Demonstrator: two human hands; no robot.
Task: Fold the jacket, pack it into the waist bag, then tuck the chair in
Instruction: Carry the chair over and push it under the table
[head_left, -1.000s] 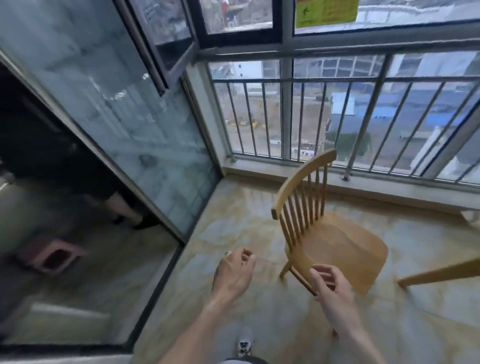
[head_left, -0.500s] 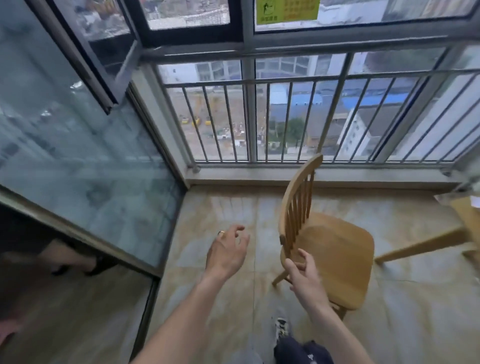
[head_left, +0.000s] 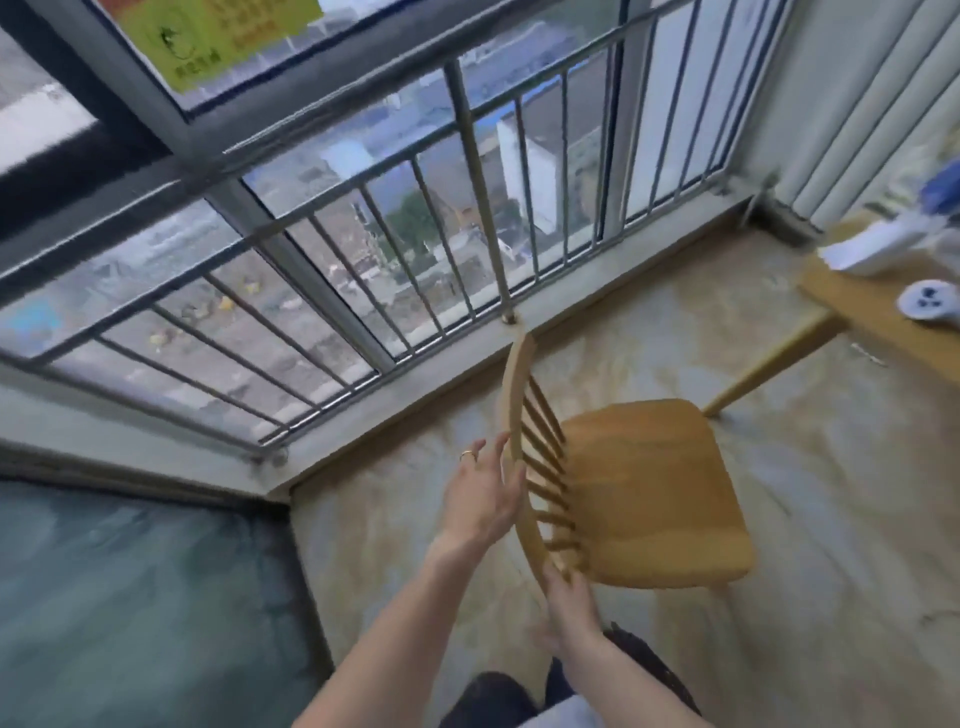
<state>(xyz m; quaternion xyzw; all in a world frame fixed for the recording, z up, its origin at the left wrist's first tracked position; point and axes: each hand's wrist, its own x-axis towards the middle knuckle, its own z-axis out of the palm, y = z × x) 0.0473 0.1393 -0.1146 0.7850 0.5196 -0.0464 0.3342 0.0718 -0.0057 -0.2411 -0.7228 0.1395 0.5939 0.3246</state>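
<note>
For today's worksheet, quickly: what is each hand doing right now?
Left hand: open, fingers spread against the chair backrest, not closed on it.
Right hand: at the backrest's near end; grip cannot be told.

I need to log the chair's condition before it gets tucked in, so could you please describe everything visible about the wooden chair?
The chair looks like light, honey-coloured wood, with a curved top rail, a row of thin spindles and a broad, bare seat. It stands on the tiled floor near the window railing, its seat facing the wooden table, apart from it. Its legs are mostly hidden. The left hand rests against the top rail, and the right hand grips the rail's lower end.
</note>
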